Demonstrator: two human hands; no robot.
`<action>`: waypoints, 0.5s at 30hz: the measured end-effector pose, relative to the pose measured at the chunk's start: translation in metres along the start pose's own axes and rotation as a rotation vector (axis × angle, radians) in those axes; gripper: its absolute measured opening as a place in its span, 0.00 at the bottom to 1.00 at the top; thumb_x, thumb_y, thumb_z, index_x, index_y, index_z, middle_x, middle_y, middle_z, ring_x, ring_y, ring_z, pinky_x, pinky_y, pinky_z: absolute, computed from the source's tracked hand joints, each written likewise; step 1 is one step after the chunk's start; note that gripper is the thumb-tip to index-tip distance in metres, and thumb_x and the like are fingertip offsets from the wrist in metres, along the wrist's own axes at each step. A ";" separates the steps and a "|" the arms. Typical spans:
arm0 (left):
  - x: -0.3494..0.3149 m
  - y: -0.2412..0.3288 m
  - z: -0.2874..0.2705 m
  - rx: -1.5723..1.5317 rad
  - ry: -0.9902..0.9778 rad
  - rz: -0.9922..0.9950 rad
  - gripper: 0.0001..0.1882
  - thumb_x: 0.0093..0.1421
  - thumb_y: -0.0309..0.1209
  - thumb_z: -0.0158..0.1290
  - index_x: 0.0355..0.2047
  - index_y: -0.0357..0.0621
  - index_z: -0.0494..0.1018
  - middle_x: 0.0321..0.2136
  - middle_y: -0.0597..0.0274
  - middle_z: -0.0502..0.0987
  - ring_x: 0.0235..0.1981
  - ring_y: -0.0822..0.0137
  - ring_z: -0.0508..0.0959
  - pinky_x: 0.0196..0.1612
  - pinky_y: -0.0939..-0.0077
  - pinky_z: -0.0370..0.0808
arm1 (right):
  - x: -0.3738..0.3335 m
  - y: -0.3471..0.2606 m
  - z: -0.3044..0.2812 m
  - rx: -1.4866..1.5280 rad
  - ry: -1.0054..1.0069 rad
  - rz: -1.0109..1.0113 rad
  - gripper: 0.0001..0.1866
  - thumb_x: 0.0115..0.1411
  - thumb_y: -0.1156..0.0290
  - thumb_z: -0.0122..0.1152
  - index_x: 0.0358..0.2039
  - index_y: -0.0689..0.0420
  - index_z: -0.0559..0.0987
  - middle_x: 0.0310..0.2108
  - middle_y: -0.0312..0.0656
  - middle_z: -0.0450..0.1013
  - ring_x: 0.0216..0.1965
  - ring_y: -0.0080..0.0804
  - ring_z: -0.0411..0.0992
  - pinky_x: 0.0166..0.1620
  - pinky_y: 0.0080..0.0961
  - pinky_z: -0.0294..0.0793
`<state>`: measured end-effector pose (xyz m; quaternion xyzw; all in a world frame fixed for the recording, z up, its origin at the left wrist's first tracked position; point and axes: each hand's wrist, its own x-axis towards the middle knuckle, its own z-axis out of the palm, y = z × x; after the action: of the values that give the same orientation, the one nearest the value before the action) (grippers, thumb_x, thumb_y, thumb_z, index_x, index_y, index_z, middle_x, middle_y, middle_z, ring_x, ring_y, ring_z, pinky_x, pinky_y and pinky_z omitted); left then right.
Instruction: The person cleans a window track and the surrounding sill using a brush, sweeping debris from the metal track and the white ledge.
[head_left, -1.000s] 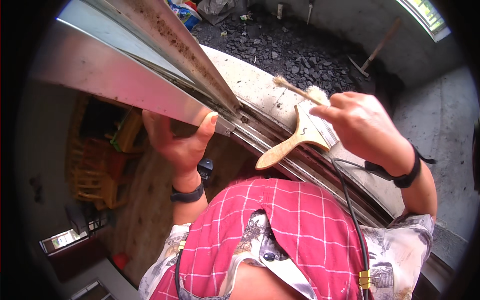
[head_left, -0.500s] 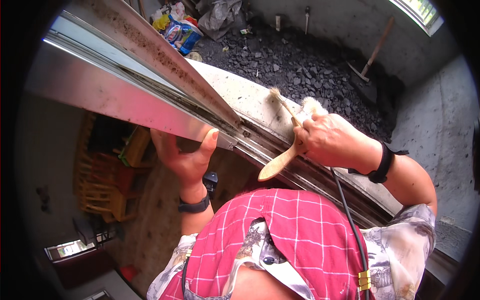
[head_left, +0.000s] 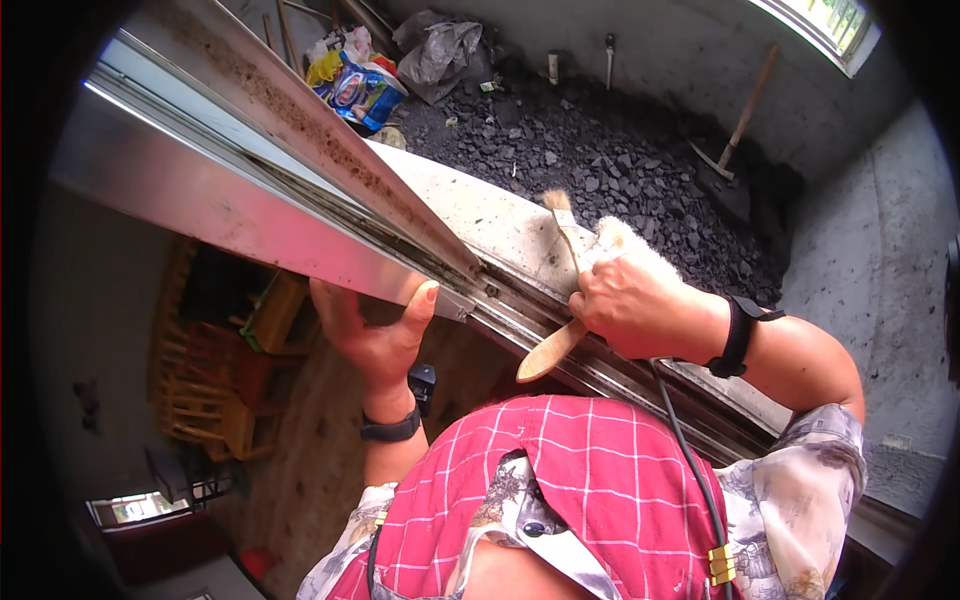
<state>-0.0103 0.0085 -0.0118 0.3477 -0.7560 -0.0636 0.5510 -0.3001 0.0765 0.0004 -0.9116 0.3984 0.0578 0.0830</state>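
My right hand [head_left: 632, 308] is closed round a flat wooden-handled brush [head_left: 552, 352]. The handle's rounded end points toward me, and the pale bristles stand out on the far side over a white sill [head_left: 465, 195]. A fluffy cream cloth [head_left: 622, 240] shows beyond the same fist, seemingly held with the brush. My left hand [head_left: 378, 338] grips the near lower edge of a metal window frame [head_left: 230, 190], thumb up against its face; the other fingertips are partly hidden by the frame. Between the hands runs a dirty metal sliding track [head_left: 520, 310].
Beyond the sill lies a heap of dark coal-like lumps [head_left: 600, 155], with a pickaxe [head_left: 750, 110] leaning on the grey wall. Plastic bags [head_left: 360, 90] sit at the far left. Wooden chairs [head_left: 215, 390] stand below on the left. A black cable [head_left: 680, 430] hangs beside my red checked apron.
My right hand has shifted slightly down and left, and the brush has turned, its bristles now showing broader. My left hand keeps its place on the frame. The whole view has shifted a little.
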 end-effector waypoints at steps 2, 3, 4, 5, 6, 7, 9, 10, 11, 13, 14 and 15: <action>-0.001 0.001 0.000 0.010 -0.013 -0.004 0.35 0.48 0.40 0.72 0.53 0.39 0.72 0.47 0.53 0.72 0.49 0.54 0.73 0.52 0.61 0.70 | -0.002 -0.001 -0.002 -0.038 0.010 0.005 0.06 0.52 0.71 0.57 0.27 0.61 0.76 0.26 0.46 0.73 0.33 0.40 0.75 0.36 0.34 0.74; 0.000 0.002 0.000 0.011 -0.009 -0.002 0.35 0.48 0.40 0.72 0.53 0.39 0.72 0.47 0.53 0.72 0.49 0.54 0.73 0.52 0.61 0.70 | -0.003 -0.002 -0.003 -0.076 0.022 0.014 0.06 0.53 0.71 0.57 0.27 0.60 0.76 0.27 0.45 0.73 0.33 0.39 0.75 0.35 0.34 0.74; 0.001 0.004 0.002 0.000 -0.011 -0.015 0.34 0.48 0.39 0.72 0.52 0.38 0.72 0.46 0.54 0.73 0.48 0.54 0.74 0.51 0.62 0.71 | -0.004 -0.002 -0.005 -0.080 0.025 0.013 0.06 0.53 0.71 0.57 0.27 0.60 0.76 0.27 0.45 0.73 0.33 0.39 0.75 0.35 0.34 0.74; 0.003 0.006 0.003 -0.012 -0.014 -0.029 0.33 0.48 0.38 0.72 0.51 0.38 0.72 0.45 0.54 0.73 0.47 0.54 0.75 0.51 0.63 0.71 | -0.006 -0.003 -0.009 -0.182 0.095 0.031 0.06 0.53 0.70 0.57 0.27 0.60 0.76 0.27 0.44 0.73 0.33 0.38 0.75 0.34 0.33 0.74; 0.002 0.007 0.003 -0.007 -0.012 -0.029 0.33 0.48 0.38 0.72 0.51 0.38 0.72 0.45 0.54 0.73 0.47 0.54 0.75 0.51 0.63 0.71 | -0.009 -0.002 -0.011 -0.281 0.165 0.046 0.07 0.54 0.68 0.57 0.27 0.59 0.76 0.27 0.43 0.73 0.34 0.36 0.74 0.33 0.32 0.74; 0.002 0.008 0.004 0.003 -0.016 -0.041 0.30 0.49 0.38 0.71 0.49 0.38 0.73 0.44 0.54 0.74 0.45 0.55 0.75 0.50 0.64 0.71 | -0.010 0.000 -0.016 -0.243 0.203 0.059 0.09 0.55 0.66 0.56 0.27 0.59 0.76 0.28 0.43 0.73 0.34 0.35 0.75 0.30 0.30 0.74; 0.003 0.012 0.002 0.016 -0.017 -0.051 0.28 0.49 0.37 0.70 0.47 0.38 0.74 0.43 0.55 0.74 0.44 0.56 0.75 0.48 0.64 0.72 | -0.017 0.001 -0.024 -0.264 0.384 0.115 0.08 0.54 0.66 0.57 0.25 0.56 0.77 0.25 0.40 0.73 0.30 0.33 0.75 0.32 0.29 0.73; 0.004 0.016 -0.001 0.059 -0.033 -0.068 0.25 0.49 0.35 0.70 0.44 0.37 0.75 0.42 0.55 0.74 0.41 0.57 0.75 0.46 0.64 0.72 | -0.021 0.002 -0.027 -0.269 0.468 0.134 0.08 0.54 0.66 0.57 0.25 0.56 0.77 0.25 0.41 0.72 0.31 0.32 0.74 0.31 0.28 0.73; 0.003 0.021 -0.004 0.102 -0.048 -0.086 0.22 0.50 0.34 0.69 0.41 0.37 0.75 0.41 0.55 0.74 0.39 0.57 0.75 0.44 0.65 0.73 | -0.025 0.004 -0.033 -0.246 0.502 0.122 0.08 0.52 0.65 0.59 0.24 0.56 0.76 0.27 0.41 0.71 0.32 0.32 0.73 0.29 0.27 0.72; -0.002 0.033 -0.010 0.130 0.079 -0.121 0.18 0.51 0.32 0.67 0.38 0.37 0.75 0.39 0.55 0.75 0.37 0.58 0.75 0.41 0.65 0.73 | -0.037 0.004 -0.054 -0.182 0.521 0.087 0.10 0.48 0.63 0.63 0.23 0.55 0.75 0.27 0.39 0.70 0.32 0.32 0.72 0.28 0.29 0.72; -0.004 0.038 -0.013 0.152 0.200 -0.163 0.14 0.53 0.30 0.65 0.36 0.37 0.75 0.37 0.55 0.75 0.34 0.58 0.75 0.39 0.66 0.73 | -0.042 0.003 -0.061 -0.182 0.546 0.060 0.10 0.46 0.63 0.64 0.23 0.55 0.74 0.28 0.38 0.69 0.31 0.32 0.71 0.29 0.29 0.72; -0.005 0.042 -0.018 0.165 0.214 -0.063 0.12 0.54 0.28 0.63 0.35 0.37 0.74 0.34 0.55 0.75 0.33 0.58 0.75 0.38 0.67 0.74 | -0.047 0.002 -0.067 -0.133 0.513 0.008 0.11 0.46 0.63 0.64 0.22 0.54 0.73 0.27 0.38 0.68 0.30 0.33 0.71 0.29 0.29 0.72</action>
<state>-0.0127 0.0489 0.0113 0.4202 -0.6841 0.0191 0.5958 -0.3303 0.0958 0.0735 -0.8983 0.4055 -0.1488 -0.0811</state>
